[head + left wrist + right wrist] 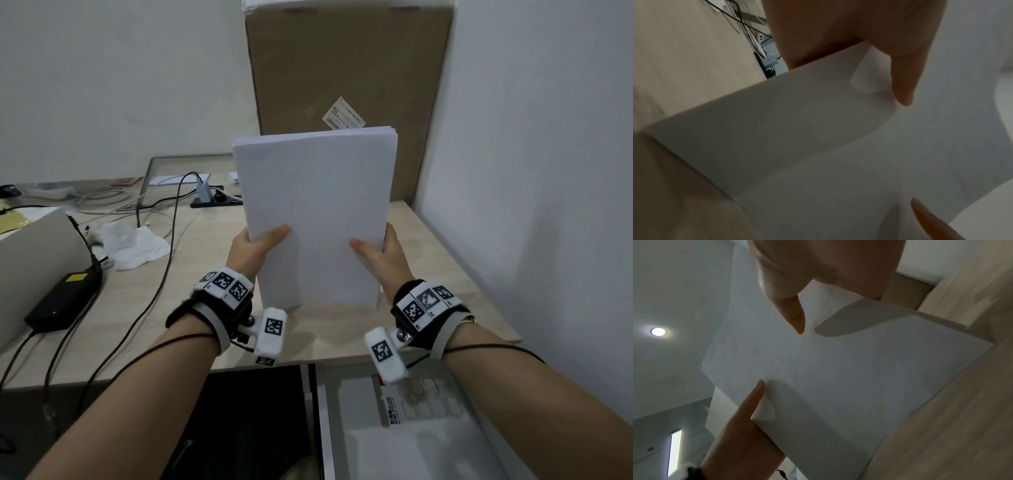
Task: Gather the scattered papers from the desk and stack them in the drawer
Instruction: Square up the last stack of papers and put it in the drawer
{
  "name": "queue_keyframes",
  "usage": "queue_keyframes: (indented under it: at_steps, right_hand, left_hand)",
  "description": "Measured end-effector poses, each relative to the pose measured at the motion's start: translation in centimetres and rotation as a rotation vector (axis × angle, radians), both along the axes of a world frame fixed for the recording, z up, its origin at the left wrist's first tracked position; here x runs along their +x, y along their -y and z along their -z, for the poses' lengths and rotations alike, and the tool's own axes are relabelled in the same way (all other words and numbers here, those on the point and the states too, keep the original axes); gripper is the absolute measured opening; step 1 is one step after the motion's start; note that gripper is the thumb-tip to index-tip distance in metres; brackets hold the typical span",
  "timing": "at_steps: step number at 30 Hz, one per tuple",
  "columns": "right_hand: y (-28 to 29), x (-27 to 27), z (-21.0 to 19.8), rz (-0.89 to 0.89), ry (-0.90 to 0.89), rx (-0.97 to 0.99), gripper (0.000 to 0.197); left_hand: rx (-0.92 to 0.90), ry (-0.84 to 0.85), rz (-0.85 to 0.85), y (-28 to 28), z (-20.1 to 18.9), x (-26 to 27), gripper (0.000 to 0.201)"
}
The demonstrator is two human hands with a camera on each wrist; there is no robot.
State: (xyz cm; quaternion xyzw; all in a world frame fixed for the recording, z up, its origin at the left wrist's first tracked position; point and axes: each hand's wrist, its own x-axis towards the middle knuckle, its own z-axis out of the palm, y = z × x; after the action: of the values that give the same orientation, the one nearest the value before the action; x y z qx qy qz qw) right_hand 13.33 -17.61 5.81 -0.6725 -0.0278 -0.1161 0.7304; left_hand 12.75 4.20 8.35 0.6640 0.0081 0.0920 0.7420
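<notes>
A thick stack of white papers (315, 205) stands nearly upright on its lower edge on the wooden desk (445, 260), squared up. My left hand (255, 245) grips its left edge, thumb on the front sheet. My right hand (380, 251) grips the right edge the same way. In the left wrist view the thumb presses the stack of papers (797, 129); in the right wrist view the stack of papers (838, 369) fills the middle with my left hand (748, 426) on its far side. An open drawer (428, 428) lies below the desk's front edge, holding pale items.
A tall cardboard box (342, 68) leans against the wall behind the stack. Cables (164, 260), a black power brick (65, 301), a crumpled tissue (137, 246) and a power strip (215, 200) occupy the desk's left. A white wall bounds the right side.
</notes>
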Motion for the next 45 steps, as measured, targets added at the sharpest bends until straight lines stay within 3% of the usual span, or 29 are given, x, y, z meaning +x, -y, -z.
queue_keyframes:
  at_steps: [4, 6, 8, 11, 18, 22, 24, 29, 36, 40, 42, 45]
  right_hand:
    - [0.5, 0.6, -0.3, -0.026, -0.01, 0.123, 0.049]
    - [0.3, 0.4, 0.2, -0.083, -0.05, 0.108, 0.059]
    - [0.3, 0.5, 0.7, -0.116, -0.072, -0.033, 0.075]
    - [0.7, 0.6, 0.7, -0.12, -0.067, -0.084, 0.073]
    - [1.0, 0.5, 1.4, -0.191, -0.168, -0.168, 0.079]
    - [1.9, -0.1, 1.2, -0.205, -0.195, -0.272, 0.063]
    - [2.6, -1.0, 0.9, -0.227, -0.183, -0.325, 0.053]
    - [4.5, -6.1, -0.1, -0.255, -0.13, -0.405, 0.044]
    - [7.2, -15.7, -0.1, -0.205, -0.082, -0.502, 0.048]
    - [9.1, -20.9, 0.9, -0.133, -0.109, -0.453, 0.046]
    - [9.9, -23.1, 1.4, -0.1, -0.139, -0.402, 0.044]
    - [11.3, -25.6, 2.3, -0.053, -0.184, -0.379, 0.04]
  left_hand:
    - [-0.014, 0.002, -0.009, -0.1, -0.3, 0.0, 0.037]
    - [-0.013, -0.002, 0.001, -0.1, -0.2, -0.1, 0.048]
    - [-0.021, -0.009, -0.005, -0.1, -0.1, -0.1, 0.066]
    - [-0.022, -0.023, -0.02, -0.2, 0.0, -0.2, 0.074]
    - [-0.003, -0.083, -0.072, -0.3, 1.0, -0.4, 0.059]
    - [-0.017, -0.124, -0.136, 0.1, 0.8, -0.5, 0.032]
    - [-0.025, -0.134, -0.151, 0.3, 0.6, -1.0, 0.029]
    - [-0.037, -0.185, -0.109, 1.6, 0.3, -3.7, 0.028]
    - [0.02, -0.337, 0.038, 3.6, 0.9, -10.0, 0.076]
    - [0.08, -0.483, 0.135, 4.3, 4.8, -10.8, 0.109]
    - [0.089, -0.541, 0.158, 4.9, 6.0, -11.9, 0.104]
    - [0.12, -0.607, 0.22, 7.1, 4.2, -17.9, 0.073]
